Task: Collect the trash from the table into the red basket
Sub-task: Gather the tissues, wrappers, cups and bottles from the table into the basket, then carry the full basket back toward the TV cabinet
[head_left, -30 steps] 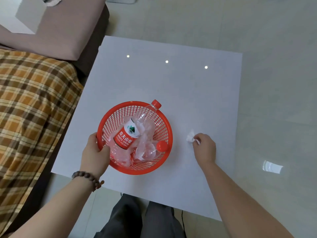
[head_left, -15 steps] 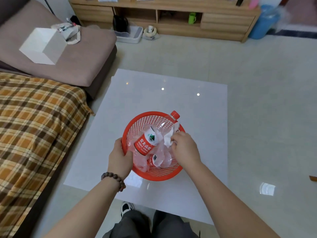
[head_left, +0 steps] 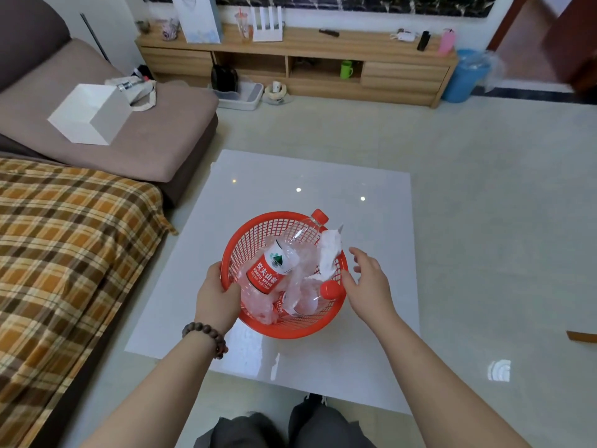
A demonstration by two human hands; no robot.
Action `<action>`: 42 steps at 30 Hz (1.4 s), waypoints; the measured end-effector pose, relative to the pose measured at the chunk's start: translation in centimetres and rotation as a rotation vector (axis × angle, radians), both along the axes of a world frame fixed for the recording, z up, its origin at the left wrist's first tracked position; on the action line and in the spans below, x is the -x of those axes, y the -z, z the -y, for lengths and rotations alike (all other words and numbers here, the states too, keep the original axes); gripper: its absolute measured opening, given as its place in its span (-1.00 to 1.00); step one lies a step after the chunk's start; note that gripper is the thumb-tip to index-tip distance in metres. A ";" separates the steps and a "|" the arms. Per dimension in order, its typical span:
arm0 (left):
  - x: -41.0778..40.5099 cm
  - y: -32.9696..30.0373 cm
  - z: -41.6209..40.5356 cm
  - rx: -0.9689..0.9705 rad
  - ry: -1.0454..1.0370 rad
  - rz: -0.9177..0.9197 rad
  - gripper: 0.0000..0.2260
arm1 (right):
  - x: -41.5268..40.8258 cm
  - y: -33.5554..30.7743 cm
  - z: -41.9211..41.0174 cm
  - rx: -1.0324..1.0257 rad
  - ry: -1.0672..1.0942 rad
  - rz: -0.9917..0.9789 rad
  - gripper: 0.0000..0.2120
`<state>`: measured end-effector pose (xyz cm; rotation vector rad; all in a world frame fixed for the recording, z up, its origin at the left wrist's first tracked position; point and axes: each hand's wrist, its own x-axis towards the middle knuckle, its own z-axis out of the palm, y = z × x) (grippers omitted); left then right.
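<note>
Red plastic mesh basket point(head_left: 258, 231): on white table point(head_left: 371, 253), between both hands.
Crumpled white tissue point(head_left: 329, 250): inside, against right rim.
Left hand point(head_left: 217, 299): grips left rim.
Right hand point(head_left: 368, 282): fingers spread, holding nothing, just beside right rim.

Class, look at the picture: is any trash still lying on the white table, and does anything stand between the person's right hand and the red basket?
No trash shows on the white table. The bottles and white tissue already lie in the red basket. The right hand is open beside its rim with nothing between; the left hand grips the opposite rim.
</note>
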<state>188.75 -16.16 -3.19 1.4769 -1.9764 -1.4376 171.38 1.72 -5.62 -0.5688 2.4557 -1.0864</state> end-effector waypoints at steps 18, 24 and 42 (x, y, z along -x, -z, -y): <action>-4.5 0.3 -6.9 -0.203 0.243 -0.119 -0.72 | -10.4 -2.2 -11.1 0.094 0.254 0.009 -0.62; -1.7 0.2 -12.0 -0.225 0.341 -0.120 -0.71 | -8.9 -3.4 -17.1 0.112 0.332 -0.024 -0.57; 21.1 0.7 -36.8 -0.161 0.344 -0.103 -0.73 | 13.0 -1.9 -41.9 0.081 0.349 -0.067 -0.52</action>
